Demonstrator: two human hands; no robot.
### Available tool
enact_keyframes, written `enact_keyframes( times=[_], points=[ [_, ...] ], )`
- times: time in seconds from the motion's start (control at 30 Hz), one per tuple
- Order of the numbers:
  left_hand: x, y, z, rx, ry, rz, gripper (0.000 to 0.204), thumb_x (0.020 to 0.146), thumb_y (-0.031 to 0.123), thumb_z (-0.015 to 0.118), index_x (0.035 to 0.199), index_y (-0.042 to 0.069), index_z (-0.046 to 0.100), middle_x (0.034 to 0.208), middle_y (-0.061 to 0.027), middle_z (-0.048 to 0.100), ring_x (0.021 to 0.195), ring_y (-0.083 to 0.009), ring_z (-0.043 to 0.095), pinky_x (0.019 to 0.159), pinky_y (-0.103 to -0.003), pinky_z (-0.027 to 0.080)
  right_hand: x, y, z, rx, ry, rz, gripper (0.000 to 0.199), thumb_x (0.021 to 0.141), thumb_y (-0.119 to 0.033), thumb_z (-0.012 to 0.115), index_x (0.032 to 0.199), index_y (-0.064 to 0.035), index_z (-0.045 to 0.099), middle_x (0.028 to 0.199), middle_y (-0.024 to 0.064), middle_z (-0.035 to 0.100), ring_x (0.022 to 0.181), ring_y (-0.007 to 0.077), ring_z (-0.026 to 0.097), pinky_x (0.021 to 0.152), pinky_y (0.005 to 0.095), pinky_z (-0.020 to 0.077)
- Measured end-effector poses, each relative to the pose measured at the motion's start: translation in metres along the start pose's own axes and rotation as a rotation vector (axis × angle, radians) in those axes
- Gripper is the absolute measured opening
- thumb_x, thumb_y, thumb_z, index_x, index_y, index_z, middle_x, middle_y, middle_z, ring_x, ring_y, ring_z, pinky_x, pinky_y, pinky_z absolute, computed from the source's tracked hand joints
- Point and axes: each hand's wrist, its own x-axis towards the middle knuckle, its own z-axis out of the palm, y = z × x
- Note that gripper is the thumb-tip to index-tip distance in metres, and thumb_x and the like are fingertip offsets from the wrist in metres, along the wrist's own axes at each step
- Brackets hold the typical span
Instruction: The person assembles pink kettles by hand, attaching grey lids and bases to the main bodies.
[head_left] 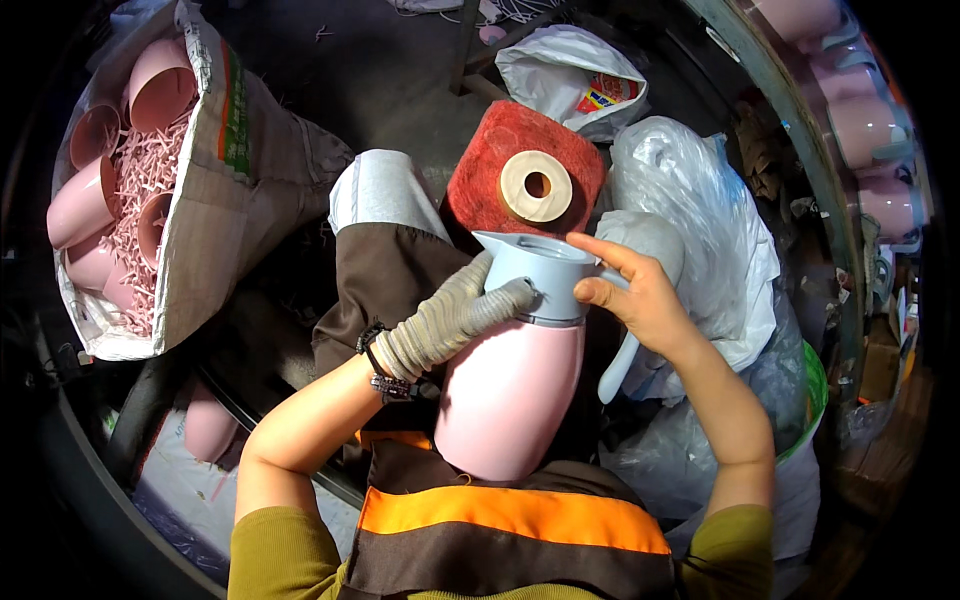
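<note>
A pink vacuum jug (510, 400) rests upright in my lap, with a light blue spouted collar (555, 285) on top and its spout towards the left. My left hand (445, 320), in a grey striped knit glove, is closed round the collar's left side, thumb across the front. On the opposite side my bare right hand (648, 300) grips the top of the blue handle (620, 372). Its index finger reaches to the collar's rim and the thumb lies below; the other fingers are partly hidden. Behind the handle shows a grey cloth-like shape (655, 245).
Beyond the jug, a tape roll (540, 187) lies on a red padded seat (490, 150). On the left stands a woven sack (240, 200) holding pink jug bodies and thin pink pieces. Clear plastic bags (690, 200) heap at right, beside a rack of pink jugs (865, 130).
</note>
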Motion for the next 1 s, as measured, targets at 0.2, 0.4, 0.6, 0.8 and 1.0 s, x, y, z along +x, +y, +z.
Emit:
enact_keyframes(
  times=[0.2, 0.4, 0.6, 0.8, 1.0],
  points=[
    [-0.008, 0.01, 0.001, -0.009, 0.008, -0.006, 0.06, 0.092, 0.038, 0.061, 0.135, 0.0, 0.044, 0.115, -0.0075, 0.058, 0.103, -0.0131, 0.054, 0.094, -0.028, 0.044, 0.003, 0.006, 0.004, -0.065, 0.003, -0.089, 0.066, 0.082, -0.036, 0.076, 0.131, 0.0034, 0.054, 0.119, 0.0156, 0.064, 0.109, 0.0181, 0.059, 0.097, 0.031, 0.0444],
    [-0.008, 0.004, 0.009, -0.118, 0.019, -0.031, 0.062, 0.091, 0.037, 0.062, 0.136, -0.001, 0.042, 0.118, -0.0083, 0.057, 0.105, -0.0135, 0.053, 0.096, -0.029, 0.043, -0.008, 0.019, 0.011, 0.021, 0.089, -0.06, 0.07, 0.081, -0.039, 0.077, 0.131, 0.0028, 0.054, 0.121, 0.0155, 0.064, 0.112, 0.0173, 0.057, 0.097, 0.0312, 0.0443],
    [-0.017, 0.013, 0.008, -0.006, 0.026, -0.057, 0.062, 0.091, 0.036, 0.063, 0.136, -0.001, 0.042, 0.117, -0.0084, 0.057, 0.105, -0.0135, 0.053, 0.094, -0.028, 0.043, 0.001, -0.004, -0.006, -0.057, -0.094, -0.073, 0.068, 0.082, -0.036, 0.076, 0.133, 0.0038, 0.052, 0.125, 0.0158, 0.062, 0.114, 0.0179, 0.057, 0.099, 0.0317, 0.0437],
    [-0.003, 0.03, 0.021, 0.066, -0.055, -0.069, 0.053, 0.093, 0.032, 0.059, 0.133, 0.0, 0.046, 0.114, -0.0058, 0.058, 0.103, -0.0114, 0.053, 0.092, -0.026, 0.043, -0.019, 0.003, -0.012, -0.092, -0.027, -0.06, 0.07, 0.082, -0.039, 0.076, 0.132, 0.0041, 0.053, 0.126, 0.0194, 0.062, 0.118, 0.0225, 0.057, 0.1, 0.0336, 0.0429],
    [-0.008, 0.023, 0.017, 0.003, -0.092, 0.02, 0.062, 0.093, 0.035, 0.054, 0.141, 0.0, 0.036, 0.134, -0.0121, 0.051, 0.12, -0.0199, 0.051, 0.104, -0.034, 0.039, -0.013, -0.013, -0.012, -0.447, -0.094, -0.181, 0.094, 0.073, -0.06, 0.075, 0.141, -0.0035, 0.043, 0.107, 0.0271, 0.066, 0.098, 0.0352, 0.066, 0.086, 0.0386, 0.0503]
  ],
)
